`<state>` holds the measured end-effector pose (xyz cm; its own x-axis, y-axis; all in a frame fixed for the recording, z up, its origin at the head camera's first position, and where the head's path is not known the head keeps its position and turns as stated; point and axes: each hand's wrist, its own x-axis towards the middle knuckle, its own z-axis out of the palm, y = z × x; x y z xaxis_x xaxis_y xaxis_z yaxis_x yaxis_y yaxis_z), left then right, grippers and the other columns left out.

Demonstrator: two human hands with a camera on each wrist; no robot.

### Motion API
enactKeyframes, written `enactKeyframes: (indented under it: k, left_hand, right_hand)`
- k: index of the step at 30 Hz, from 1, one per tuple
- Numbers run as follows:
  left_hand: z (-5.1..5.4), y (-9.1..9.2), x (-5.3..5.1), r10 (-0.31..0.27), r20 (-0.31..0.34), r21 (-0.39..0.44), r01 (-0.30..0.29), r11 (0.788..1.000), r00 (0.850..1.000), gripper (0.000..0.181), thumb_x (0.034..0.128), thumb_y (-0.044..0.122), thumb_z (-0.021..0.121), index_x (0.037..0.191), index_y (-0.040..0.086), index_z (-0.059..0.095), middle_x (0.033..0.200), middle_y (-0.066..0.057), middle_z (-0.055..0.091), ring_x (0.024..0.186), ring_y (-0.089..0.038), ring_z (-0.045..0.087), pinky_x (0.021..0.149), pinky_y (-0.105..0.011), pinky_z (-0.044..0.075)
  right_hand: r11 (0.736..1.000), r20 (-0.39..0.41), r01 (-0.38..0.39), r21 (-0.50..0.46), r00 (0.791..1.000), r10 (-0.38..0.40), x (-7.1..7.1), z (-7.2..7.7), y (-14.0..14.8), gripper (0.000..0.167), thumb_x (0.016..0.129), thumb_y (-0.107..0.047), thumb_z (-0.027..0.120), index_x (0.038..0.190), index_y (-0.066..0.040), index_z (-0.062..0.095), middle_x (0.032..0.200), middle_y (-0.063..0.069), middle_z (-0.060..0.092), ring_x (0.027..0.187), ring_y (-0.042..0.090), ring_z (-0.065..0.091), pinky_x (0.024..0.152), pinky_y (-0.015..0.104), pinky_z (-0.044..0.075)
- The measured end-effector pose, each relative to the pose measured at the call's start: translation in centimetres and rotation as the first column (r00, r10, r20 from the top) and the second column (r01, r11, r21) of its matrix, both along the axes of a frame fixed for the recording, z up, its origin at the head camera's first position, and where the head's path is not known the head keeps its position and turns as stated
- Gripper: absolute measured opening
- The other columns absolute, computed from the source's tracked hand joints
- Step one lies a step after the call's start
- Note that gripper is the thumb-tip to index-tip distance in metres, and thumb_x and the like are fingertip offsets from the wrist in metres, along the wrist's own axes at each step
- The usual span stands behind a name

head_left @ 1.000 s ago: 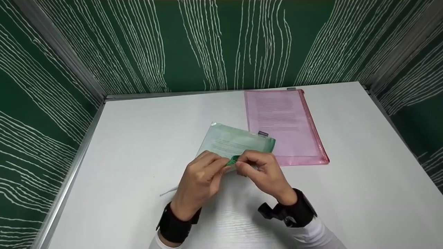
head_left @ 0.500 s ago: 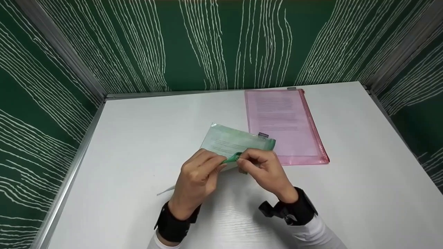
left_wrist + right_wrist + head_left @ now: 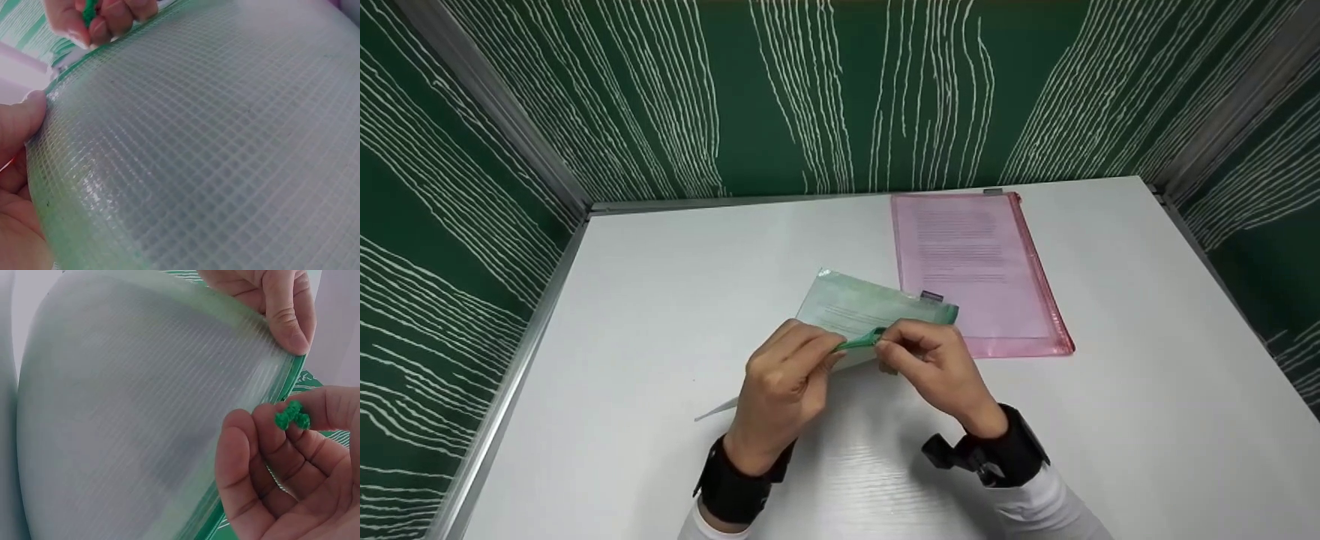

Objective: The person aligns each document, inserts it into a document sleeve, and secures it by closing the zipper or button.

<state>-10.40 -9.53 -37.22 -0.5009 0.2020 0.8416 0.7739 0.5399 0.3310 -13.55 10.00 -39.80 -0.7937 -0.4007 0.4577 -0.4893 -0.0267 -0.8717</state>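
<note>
A translucent green mesh zip pouch (image 3: 851, 304) with a printed sheet showing through is raised in front of me, its zip edge (image 3: 856, 343) toward me. My left hand (image 3: 781, 379) pinches that edge between thumb and fingers; the thumb lies over the mesh (image 3: 185, 135) in the left wrist view. On the right, my right hand (image 3: 936, 371) pinches the zip pull, whose green knotted cord (image 3: 292, 415) sticks out between thumb and fingers in the right wrist view. A short stretch of green edge shows between the hands. The pouch's near-left part is hidden behind the left hand.
A pink zip pouch (image 3: 960, 300) with a printed sheet inside lies flat at the back right, partly overlapped in view by the green one. The white table (image 3: 660, 300) ends against green walls (image 3: 765, 97) with white wavy lines.
My left hand has slid left and slightly up, so the gap between the hands has widened and more green zip edge shows. The right hand has barely moved. The pink pouch is still.
</note>
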Motion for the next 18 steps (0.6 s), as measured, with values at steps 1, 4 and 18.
enactKeyframes:
  k: [1,4,18]
  left_hand:
    - [0.04,-0.05,0.01,0.003,-0.008,0.008,-0.003,1.000,1.000,0.006,0.0785,0.005,0.070,0.085,0.005,0.069,0.078,0.001,0.062,0.072,-0.008,0.054,0.062,-0.017,0.044]
    - [0.15,-0.21,-0.02,0.010,-0.020,0.027,-0.009,1.000,1.000,0.006,0.0787,0.004,0.069,0.085,0.005,0.069,0.078,0.001,0.061,0.071,-0.008,0.053,0.062,-0.017,0.044]
    - [0.52,-0.43,-0.04,0.013,-0.053,0.058,-0.010,0.998,0.999,0.008,0.0781,0.002,0.069,0.086,0.005,0.069,0.078,0.000,0.061,0.070,-0.009,0.053,0.062,-0.018,0.044]
  right_hand:
    - [1.000,0.010,0.009,0.010,1.000,-0.009,-0.08,-0.08,0.05,0.017,0.088,0.004,0.053,0.075,-0.003,0.061,0.064,0.008,0.054,0.055,0.018,0.050,0.053,0.026,0.044]
    - [0.999,0.037,0.033,0.037,0.999,-0.034,-0.19,-0.09,0.18,0.016,0.088,0.001,0.055,0.074,-0.003,0.062,0.064,0.008,0.056,0.055,0.017,0.051,0.053,0.025,0.044]
    - [0.996,0.059,0.076,0.043,0.995,-0.079,-0.26,0.32,0.09,0.018,0.089,-0.001,0.056,0.073,-0.009,0.062,0.064,0.007,0.056,0.055,0.012,0.051,0.053,0.025,0.043]
